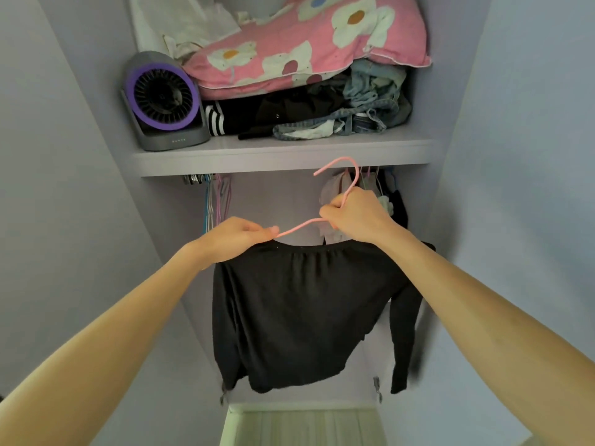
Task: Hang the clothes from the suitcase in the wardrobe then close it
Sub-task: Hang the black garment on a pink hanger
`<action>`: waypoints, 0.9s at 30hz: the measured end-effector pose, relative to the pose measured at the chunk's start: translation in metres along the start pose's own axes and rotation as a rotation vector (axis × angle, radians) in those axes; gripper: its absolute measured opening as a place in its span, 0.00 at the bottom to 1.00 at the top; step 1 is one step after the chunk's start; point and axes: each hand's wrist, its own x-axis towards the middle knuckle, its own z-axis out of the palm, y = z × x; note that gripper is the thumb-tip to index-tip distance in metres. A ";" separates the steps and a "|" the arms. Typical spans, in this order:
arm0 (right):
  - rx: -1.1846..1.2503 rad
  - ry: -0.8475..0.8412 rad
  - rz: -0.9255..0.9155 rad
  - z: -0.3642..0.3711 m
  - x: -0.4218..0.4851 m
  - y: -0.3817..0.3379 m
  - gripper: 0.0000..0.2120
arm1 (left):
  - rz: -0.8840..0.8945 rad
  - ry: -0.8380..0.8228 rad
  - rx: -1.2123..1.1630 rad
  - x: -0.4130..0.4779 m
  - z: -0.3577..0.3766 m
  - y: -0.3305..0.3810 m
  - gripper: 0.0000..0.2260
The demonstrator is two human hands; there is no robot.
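The right grip is clenching the neck of the pink hanger just under its hook, while the left grip is pinching the hanger's arm at the collar of the black long-sleeved top. The top is hanging below both grips, inside the open wardrobe, beneath its shelf.
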 end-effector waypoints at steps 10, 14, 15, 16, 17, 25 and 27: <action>-0.151 -0.189 0.008 0.014 -0.009 -0.008 0.18 | 0.198 0.374 -0.107 -0.005 0.003 0.008 0.13; -0.098 -0.045 -0.007 0.013 -0.005 -0.011 0.22 | 0.181 0.151 0.032 -0.004 0.004 0.004 0.13; -0.092 -0.025 -0.009 0.011 -0.004 -0.012 0.23 | 0.164 0.092 0.082 -0.003 0.005 0.000 0.12; -0.091 -0.019 -0.010 0.010 -0.004 -0.012 0.24 | 0.159 0.057 0.126 -0.001 0.007 -0.002 0.11; -0.086 -0.021 -0.009 0.011 -0.004 -0.012 0.24 | 0.164 0.037 0.158 -0.001 0.010 -0.003 0.10; 0.121 -0.079 0.053 0.006 -0.025 0.032 0.19 | 0.236 0.276 0.106 -0.002 0.028 -0.018 0.08; -0.033 -0.105 0.096 0.009 -0.038 0.060 0.21 | 0.227 0.339 0.084 -0.002 0.024 -0.027 0.08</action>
